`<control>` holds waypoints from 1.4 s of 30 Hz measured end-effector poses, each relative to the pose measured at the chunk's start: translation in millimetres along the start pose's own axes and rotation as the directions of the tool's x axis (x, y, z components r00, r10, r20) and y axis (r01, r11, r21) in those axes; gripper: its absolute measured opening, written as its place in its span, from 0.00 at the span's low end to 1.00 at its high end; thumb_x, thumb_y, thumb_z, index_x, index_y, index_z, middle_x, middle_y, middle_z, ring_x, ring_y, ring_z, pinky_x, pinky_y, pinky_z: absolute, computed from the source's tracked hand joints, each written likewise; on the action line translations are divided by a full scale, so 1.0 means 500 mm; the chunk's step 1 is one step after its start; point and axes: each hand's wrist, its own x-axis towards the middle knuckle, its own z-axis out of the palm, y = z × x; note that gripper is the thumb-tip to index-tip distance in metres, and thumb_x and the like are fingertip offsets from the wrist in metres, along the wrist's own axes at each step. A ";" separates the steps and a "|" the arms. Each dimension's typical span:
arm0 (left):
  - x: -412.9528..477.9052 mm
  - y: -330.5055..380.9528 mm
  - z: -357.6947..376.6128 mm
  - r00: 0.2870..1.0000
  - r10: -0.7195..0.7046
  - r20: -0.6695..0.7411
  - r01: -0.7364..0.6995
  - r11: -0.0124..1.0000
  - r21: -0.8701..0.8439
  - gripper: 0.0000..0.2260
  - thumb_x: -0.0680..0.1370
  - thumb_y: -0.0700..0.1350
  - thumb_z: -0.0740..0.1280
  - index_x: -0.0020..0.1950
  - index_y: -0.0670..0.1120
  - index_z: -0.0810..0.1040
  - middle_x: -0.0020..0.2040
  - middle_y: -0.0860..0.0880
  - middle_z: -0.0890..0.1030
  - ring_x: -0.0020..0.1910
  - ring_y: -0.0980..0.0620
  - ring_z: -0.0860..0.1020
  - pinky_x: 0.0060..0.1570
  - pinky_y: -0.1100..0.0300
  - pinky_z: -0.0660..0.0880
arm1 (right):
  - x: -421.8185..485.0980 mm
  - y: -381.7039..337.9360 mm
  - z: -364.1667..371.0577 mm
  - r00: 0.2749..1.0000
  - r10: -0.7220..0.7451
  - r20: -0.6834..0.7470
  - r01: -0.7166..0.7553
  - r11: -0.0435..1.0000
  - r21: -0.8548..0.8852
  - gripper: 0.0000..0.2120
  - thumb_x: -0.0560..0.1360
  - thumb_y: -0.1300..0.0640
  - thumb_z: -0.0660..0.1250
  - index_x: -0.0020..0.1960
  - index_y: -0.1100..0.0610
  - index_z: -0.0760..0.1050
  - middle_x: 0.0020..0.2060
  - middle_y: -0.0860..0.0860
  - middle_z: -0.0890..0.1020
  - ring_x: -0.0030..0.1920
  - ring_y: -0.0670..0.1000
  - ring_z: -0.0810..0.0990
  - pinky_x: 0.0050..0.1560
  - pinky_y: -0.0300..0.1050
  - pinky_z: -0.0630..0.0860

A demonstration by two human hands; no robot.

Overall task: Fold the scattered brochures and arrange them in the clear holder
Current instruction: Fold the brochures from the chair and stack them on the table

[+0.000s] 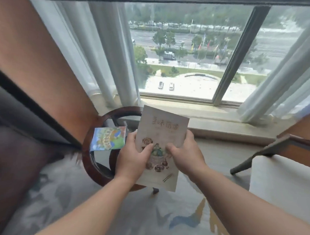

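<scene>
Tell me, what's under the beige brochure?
Beneath it show the rim of the round table and the carpet. The brochure covers the table's right half, so anything there is hidden.

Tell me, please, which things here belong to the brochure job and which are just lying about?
For the job: beige brochure, held by left hand and right hand; blue brochure on the round table. No clear holder shows.
Just there: curtains, white chair, window.
</scene>
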 end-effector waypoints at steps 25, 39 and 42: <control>0.258 -0.367 0.110 0.929 -0.370 -0.032 0.353 0.854 0.382 0.29 0.73 0.58 0.70 0.69 0.50 0.64 0.60 0.48 0.73 0.59 0.46 0.73 0.56 0.47 0.73 | 0.356 0.145 0.313 0.968 0.126 0.216 -0.021 0.903 -0.430 0.46 0.76 0.56 0.66 0.79 0.46 0.36 0.60 0.54 0.77 0.55 0.56 0.79 0.52 0.53 0.78; 0.314 -0.450 0.172 0.927 -0.374 -0.029 0.313 0.728 0.610 0.35 0.73 0.64 0.64 0.73 0.47 0.60 0.61 0.46 0.68 0.62 0.44 0.67 0.61 0.48 0.66 | 0.445 0.216 0.361 0.961 0.153 0.230 0.017 0.799 -0.601 0.45 0.75 0.51 0.68 0.79 0.51 0.40 0.58 0.54 0.78 0.53 0.56 0.79 0.43 0.48 0.73; 0.313 -0.459 0.172 0.938 -0.344 -0.033 0.281 0.706 0.650 0.37 0.74 0.64 0.63 0.75 0.47 0.57 0.64 0.46 0.66 0.65 0.44 0.65 0.64 0.47 0.63 | 0.458 0.219 0.353 0.963 0.092 0.252 0.115 0.708 -0.697 0.47 0.71 0.44 0.72 0.78 0.50 0.45 0.65 0.54 0.69 0.60 0.58 0.73 0.52 0.53 0.75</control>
